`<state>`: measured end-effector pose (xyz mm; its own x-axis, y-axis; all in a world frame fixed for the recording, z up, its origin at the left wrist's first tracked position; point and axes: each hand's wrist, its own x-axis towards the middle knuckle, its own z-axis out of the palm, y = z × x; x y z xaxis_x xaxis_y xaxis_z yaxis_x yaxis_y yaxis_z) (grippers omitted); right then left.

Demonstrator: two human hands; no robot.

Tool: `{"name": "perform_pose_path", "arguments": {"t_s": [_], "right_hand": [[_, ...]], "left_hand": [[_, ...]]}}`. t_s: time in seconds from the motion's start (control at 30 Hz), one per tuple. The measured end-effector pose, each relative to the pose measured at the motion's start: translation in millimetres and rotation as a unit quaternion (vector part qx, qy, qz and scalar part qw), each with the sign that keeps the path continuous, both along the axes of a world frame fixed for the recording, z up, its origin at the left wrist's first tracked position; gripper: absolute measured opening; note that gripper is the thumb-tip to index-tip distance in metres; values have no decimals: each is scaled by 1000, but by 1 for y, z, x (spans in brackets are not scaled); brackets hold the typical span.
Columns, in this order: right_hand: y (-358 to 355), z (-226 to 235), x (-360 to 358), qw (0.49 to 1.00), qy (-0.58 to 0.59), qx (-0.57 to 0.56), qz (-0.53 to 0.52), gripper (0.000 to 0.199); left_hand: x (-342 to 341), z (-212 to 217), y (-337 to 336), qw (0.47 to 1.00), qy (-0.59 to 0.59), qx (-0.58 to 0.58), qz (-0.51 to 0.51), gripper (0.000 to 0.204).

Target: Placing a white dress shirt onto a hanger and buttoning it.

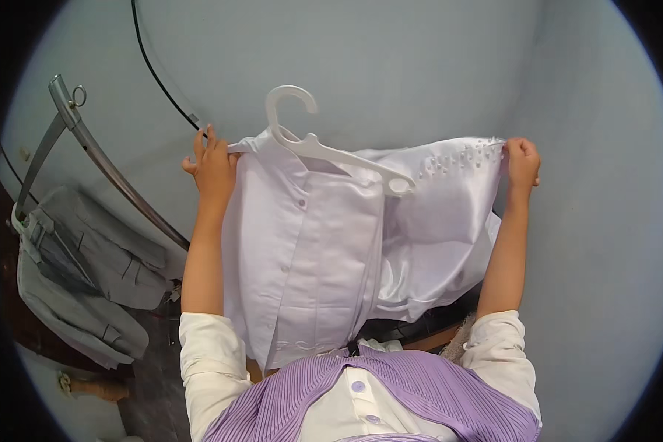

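A white satin blouse (272,243) with a buttoned front hangs spread out before me. My left hand (215,173) pinches its left shoulder edge between thumb and fingers, with some fingertips pointing up. On the other side, my right hand (523,163) is closed on the top edge of a wide, shiny sleeve (442,214) trimmed with a cluster of pearl-like beads (457,158). A white plastic hanger (339,156) sits at the neck, its hook upward. One hanger arm lies exposed over the cloth toward the sleeve; the other is hidden by the blouse.
At the left stands a curved metal clothes rack (118,177) with grey jackets (88,250) hanging from it. A pale grey wall (420,66) rises close behind the blouse, with a black cable (155,70) on it. A tan object (99,388) is low at the left.
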<state>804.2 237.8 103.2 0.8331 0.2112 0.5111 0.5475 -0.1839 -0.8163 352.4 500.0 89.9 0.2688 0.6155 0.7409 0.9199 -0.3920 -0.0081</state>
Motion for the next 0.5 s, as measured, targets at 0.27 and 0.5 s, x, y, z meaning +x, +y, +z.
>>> {"name": "perform_pose_path", "arguments": {"t_s": [0.27, 0.5], "right_hand": [[-128, -90, 12, 966, 88, -134, 204, 10], [-24, -70, -123, 913, -231, -329, 72, 71]], "left_hand": [[-3, -142, 9, 985, -91, -143, 16, 20], [-11, -161, 13, 988, 59, -125, -68, 27]]}}
